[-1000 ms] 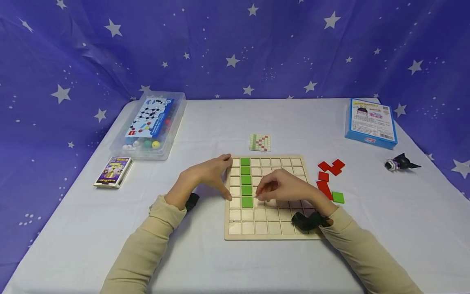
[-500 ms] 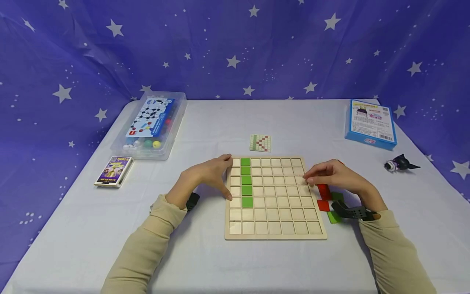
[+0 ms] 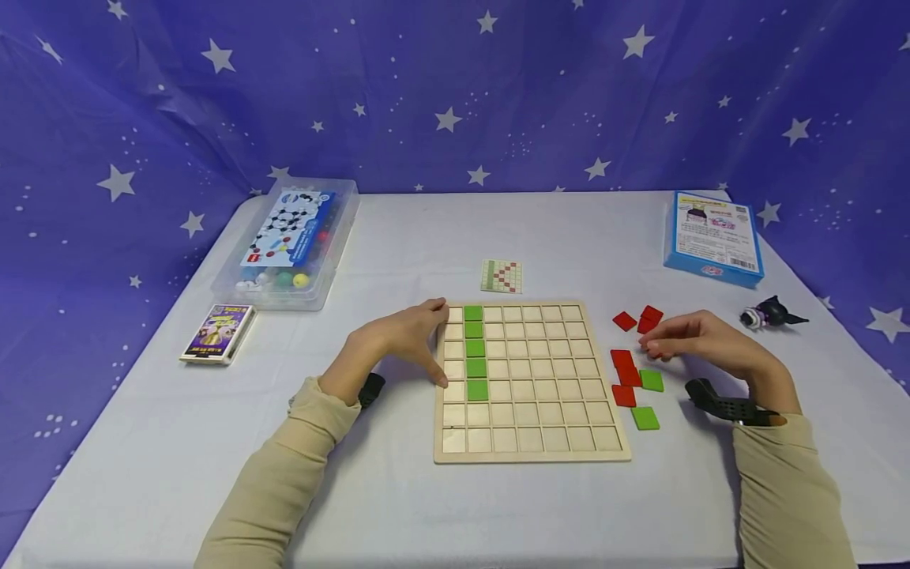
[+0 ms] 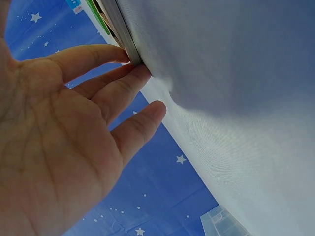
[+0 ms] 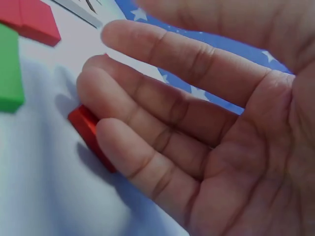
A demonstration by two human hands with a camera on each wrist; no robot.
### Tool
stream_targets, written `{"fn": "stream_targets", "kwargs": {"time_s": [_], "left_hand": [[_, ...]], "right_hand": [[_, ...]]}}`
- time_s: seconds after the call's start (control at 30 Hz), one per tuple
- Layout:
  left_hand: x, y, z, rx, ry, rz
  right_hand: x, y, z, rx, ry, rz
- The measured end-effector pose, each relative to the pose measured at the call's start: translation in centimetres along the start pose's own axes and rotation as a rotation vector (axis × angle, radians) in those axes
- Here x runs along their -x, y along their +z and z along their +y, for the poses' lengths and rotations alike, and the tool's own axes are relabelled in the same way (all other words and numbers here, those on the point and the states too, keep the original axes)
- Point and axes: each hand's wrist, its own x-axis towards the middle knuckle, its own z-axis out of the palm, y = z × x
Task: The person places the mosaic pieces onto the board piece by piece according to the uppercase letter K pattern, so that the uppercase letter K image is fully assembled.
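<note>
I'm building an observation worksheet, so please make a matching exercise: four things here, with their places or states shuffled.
1. left hand
2. patterned card
3. wooden board
4. right hand

A. bears five green tiles in one column
B. among loose red tiles, right of the board
C. touching the board's left edge
D. on the table, beyond the board's far edge

Pairs: 1-C; 2-D; 3-A; 4-B

Saw smooth wood, low sheen, in grid bd (image 3: 533,457). Noted smooth faces on red tiles (image 3: 624,395) & green tiles (image 3: 645,419) R of bd; couldn't tell material. Found clear glossy plastic in storage box (image 3: 343,217) back L of bd, matt tablecloth (image 3: 398,498) under bd, creased cloth backdrop (image 3: 398,87) well behind bd.
</note>
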Motion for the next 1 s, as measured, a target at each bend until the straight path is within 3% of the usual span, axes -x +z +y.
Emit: {"fn": "stream_targets", "kwargs": {"time_s": [0.37, 0.67, 1.0], "left_hand": [[0.1, -0.1, 0.1, -0.006, 0.003, 0.002], [0.1, -0.1, 0.1, -0.004, 0.004, 0.001], [0.1, -0.1, 0.0, 0.005, 0.006, 0.001]], "right_hand": [[0.5, 0.1, -0.8, 0.094, -0.024, -0.088], [0.2, 1.4, -1.9, 0.275, 0.018, -0.084], [-0.1, 1.7, -2.2, 0.347, 0.099, -0.028]]}}
